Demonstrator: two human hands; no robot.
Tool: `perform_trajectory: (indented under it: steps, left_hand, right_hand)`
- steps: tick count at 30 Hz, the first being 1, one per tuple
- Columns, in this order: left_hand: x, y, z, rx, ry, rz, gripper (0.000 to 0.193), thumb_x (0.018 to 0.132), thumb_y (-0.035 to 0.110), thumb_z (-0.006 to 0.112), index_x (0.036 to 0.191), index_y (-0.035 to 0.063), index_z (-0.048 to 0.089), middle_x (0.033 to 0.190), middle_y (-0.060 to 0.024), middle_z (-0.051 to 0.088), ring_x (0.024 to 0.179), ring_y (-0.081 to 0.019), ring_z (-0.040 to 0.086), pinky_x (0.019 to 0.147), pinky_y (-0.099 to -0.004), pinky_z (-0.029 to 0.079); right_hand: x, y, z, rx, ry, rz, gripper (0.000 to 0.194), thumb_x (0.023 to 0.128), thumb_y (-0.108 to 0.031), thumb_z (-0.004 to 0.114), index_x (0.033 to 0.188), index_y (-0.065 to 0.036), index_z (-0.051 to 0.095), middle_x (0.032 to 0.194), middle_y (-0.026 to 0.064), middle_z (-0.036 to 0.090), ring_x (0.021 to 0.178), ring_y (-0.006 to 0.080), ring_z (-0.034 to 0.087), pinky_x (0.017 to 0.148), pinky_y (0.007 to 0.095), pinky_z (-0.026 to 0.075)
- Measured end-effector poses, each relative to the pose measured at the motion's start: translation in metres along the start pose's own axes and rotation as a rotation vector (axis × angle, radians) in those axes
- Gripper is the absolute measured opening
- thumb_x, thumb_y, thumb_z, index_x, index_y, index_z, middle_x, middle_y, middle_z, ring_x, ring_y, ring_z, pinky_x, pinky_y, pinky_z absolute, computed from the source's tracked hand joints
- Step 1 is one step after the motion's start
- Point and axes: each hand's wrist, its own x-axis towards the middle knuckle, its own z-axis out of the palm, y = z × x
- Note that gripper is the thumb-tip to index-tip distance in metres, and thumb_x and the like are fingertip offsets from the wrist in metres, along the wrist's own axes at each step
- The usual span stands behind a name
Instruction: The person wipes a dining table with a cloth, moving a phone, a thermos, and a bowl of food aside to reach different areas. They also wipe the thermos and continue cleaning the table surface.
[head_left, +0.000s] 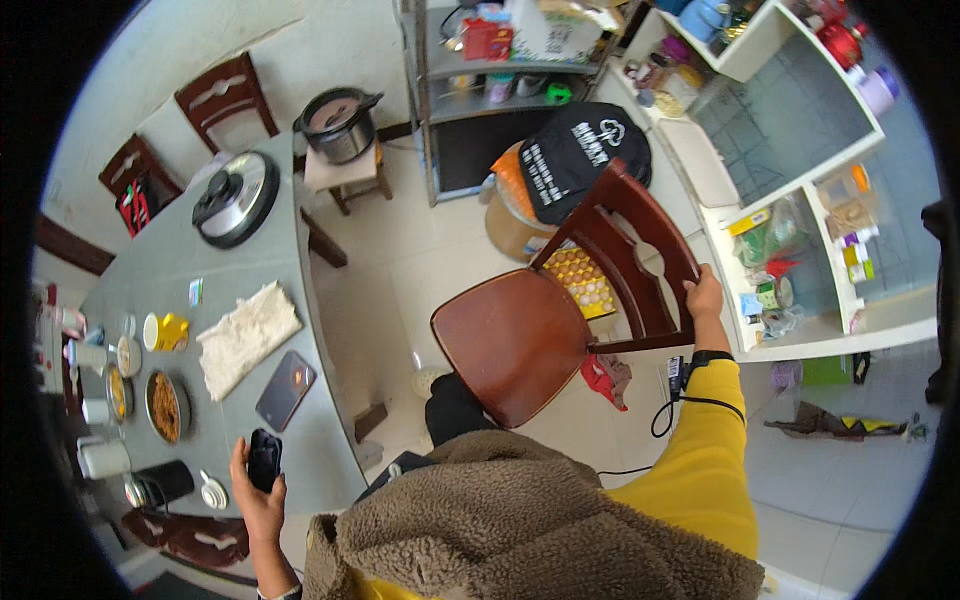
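My right hand grips the backrest edge of a dark red wooden chair, whose seat lies in front of me. Over the table's near end, my left hand holds a small black phone-like device. Just beyond it on the grey table lie a dark smartphone and a folded cream cloth. A steel bowl of brown food and a yellow mug are further left.
A pot lid rests on the table's far part. Beyond it a cooker pot sits on a stool. Behind the chair are a tub with a black cover and egg trays on the floor. White shelving stands at the right.
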Motion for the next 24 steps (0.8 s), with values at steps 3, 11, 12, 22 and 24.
perform_trajectory:
  steps: [3, 11, 12, 22, 24]
  left_hand:
    - [0.001, 0.006, 0.002, -0.037, -0.010, 0.005, 0.085, 0.067, -0.012, 0.063, 0.147, 0.0022, 0.038, 0.134, -0.0181, 0.050, 0.127, -0.0326, 0.050, 0.110, -0.0400, 0.037]
    - [0.014, 0.024, 0.010, -0.028, -0.075, -0.008, 0.084, 0.066, -0.009, 0.065, 0.145, 0.0026, 0.040, 0.128, -0.0187, 0.054, 0.120, -0.0338, 0.054, 0.106, -0.0400, 0.040]
    - [0.019, 0.030, 0.012, -0.066, -0.090, 0.004, 0.084, 0.065, -0.009, 0.066, 0.145, 0.0024, 0.040, 0.127, -0.0186, 0.054, 0.119, -0.0341, 0.054, 0.106, -0.0401, 0.040]
    - [0.048, 0.110, 0.031, 0.029, -0.319, 0.309, 0.082, 0.062, -0.005, 0.073, 0.139, 0.0039, 0.045, 0.118, -0.0201, 0.059, 0.110, -0.0392, 0.059, 0.097, -0.0411, 0.047]
    - [0.051, 0.118, 0.034, -0.004, -0.343, 0.334, 0.084, 0.062, -0.004, 0.074, 0.139, 0.0043, 0.044, 0.116, -0.0198, 0.060, 0.110, -0.0396, 0.059, 0.097, -0.0419, 0.047]
  right_hand:
    - [0.001, -0.009, -0.008, 0.016, -0.020, 0.032, 0.039, 0.084, -0.016, 0.074, 0.118, -0.010, 0.055, 0.106, 0.0214, 0.069, 0.102, 0.0403, 0.065, 0.087, 0.0483, 0.053]
    - [0.015, -0.037, -0.015, -0.028, -0.080, 0.143, 0.035, 0.088, -0.021, 0.070, 0.119, -0.014, 0.056, 0.111, 0.0173, 0.068, 0.108, 0.0362, 0.065, 0.088, 0.0504, 0.052]
    - [0.013, -0.049, -0.016, -0.110, -0.038, 0.151, 0.035, 0.088, -0.021, 0.069, 0.119, -0.013, 0.057, 0.110, 0.0137, 0.066, 0.107, 0.0344, 0.064, 0.087, 0.0519, 0.051]
    - [-0.244, -0.345, 0.005, 0.926, -1.626, -0.874, 0.060, 0.096, -0.040, 0.062, 0.141, -0.005, 0.045, 0.124, 0.0191, 0.062, 0.080, 0.0255, 0.070, 0.071, 0.0373, 0.057]
    - [-0.280, -0.370, -0.009, 0.858, -1.873, -0.896, 0.070, 0.097, -0.037, 0.060, 0.151, -0.008, 0.025, 0.118, 0.0198, 0.061, 0.078, 0.0217, 0.070, 0.060, 0.0307, 0.056]
